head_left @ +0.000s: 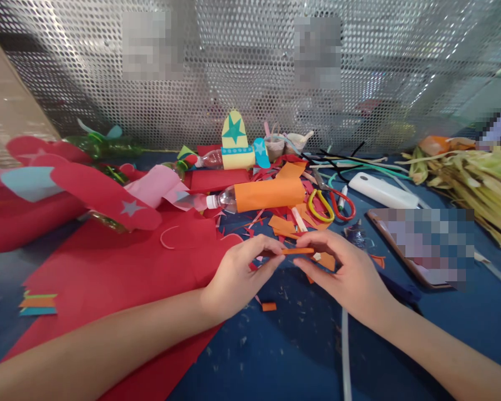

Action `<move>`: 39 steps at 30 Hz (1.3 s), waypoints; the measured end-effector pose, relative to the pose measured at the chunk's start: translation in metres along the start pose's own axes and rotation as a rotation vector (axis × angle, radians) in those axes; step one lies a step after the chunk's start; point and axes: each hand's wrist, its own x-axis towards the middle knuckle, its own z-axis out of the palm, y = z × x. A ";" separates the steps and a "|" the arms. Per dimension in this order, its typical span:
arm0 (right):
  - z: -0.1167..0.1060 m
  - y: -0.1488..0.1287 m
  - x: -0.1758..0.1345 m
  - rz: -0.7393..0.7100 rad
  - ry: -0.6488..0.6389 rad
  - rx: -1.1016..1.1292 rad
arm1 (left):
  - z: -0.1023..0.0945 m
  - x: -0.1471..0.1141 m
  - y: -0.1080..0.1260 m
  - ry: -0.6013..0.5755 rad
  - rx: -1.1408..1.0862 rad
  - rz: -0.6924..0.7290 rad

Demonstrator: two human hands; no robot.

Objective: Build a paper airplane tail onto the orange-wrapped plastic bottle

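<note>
Plainly, one orange strip; left hand pinching one end, right hand grip unclear.

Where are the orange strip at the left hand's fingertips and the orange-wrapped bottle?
Orange strip [298, 251]: head view, middle of its length.
Orange-wrapped bottle [269, 194]: head view, middle of its orange wrap.

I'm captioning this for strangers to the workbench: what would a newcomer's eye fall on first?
Probably the red paper spread over the left of the blue table, then the orange-wrapped plastic bottle lying near the middle. Nearer, the left hand pinches an orange strip, with the right hand close by. Farther back stands a yellow paper fin with a teal star.
</note>
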 end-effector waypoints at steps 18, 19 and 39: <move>0.001 0.004 0.001 0.161 -0.107 0.051 | 0.000 -0.002 -0.001 -0.137 0.092 0.118; 0.002 0.003 0.000 0.145 -0.160 0.061 | 0.000 -0.002 -0.001 -0.135 0.090 0.113; 0.007 0.007 -0.008 0.111 -0.079 -0.210 | -0.116 0.055 0.014 -0.739 0.705 -0.210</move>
